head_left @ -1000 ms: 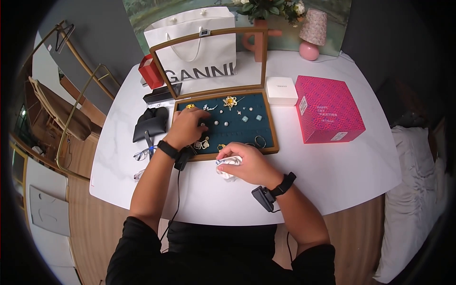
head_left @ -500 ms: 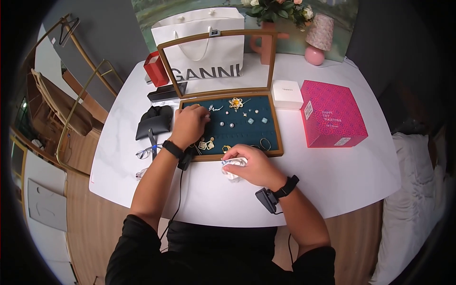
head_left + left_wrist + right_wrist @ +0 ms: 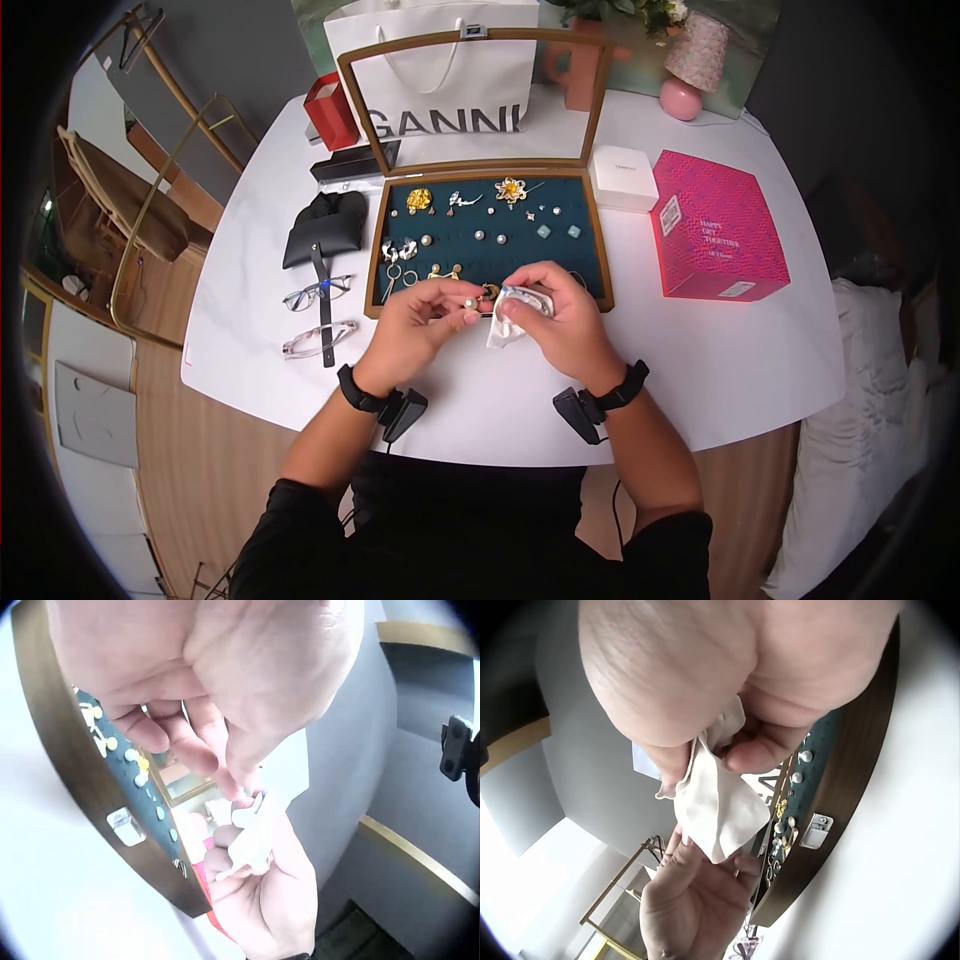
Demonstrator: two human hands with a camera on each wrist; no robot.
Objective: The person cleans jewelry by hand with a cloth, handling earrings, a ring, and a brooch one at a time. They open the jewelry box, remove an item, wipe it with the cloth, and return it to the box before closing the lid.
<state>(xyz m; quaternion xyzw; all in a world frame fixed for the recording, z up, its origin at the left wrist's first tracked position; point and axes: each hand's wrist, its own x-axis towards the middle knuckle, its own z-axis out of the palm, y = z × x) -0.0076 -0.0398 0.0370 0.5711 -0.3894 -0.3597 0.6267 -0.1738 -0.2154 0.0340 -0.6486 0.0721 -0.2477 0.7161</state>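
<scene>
Pearl jewellery piece [image 3: 470,303] is held over the near edge of the open jewellery case [image 3: 596,238] on the bench [image 3: 700,350], just beside the white cloth [image 3: 504,336]. Pinched between thumb and fingertips of the left hand [image 3: 404,336]; mostly hidden by fingers in the wrist views. Cloth is gripped in the curled fingers of the right hand [image 3: 575,335].

Change: left hand is drawn back from the case's left part, gold flower piece [image 3: 419,200] there is now uncovered. Both hands are brought together, so piece and cloth look close enough to be worked against each other. Contact between them can't be confirmed.

Text: "GANNI" is printed on the white paper bag [image 3: 425,14]. "HAPPY GET TOGETHER" is read on the pink box [image 3: 715,240]; smaller line and stickers not legible. Print on the white box [image 3: 624,180] is too small to be read.
</scene>
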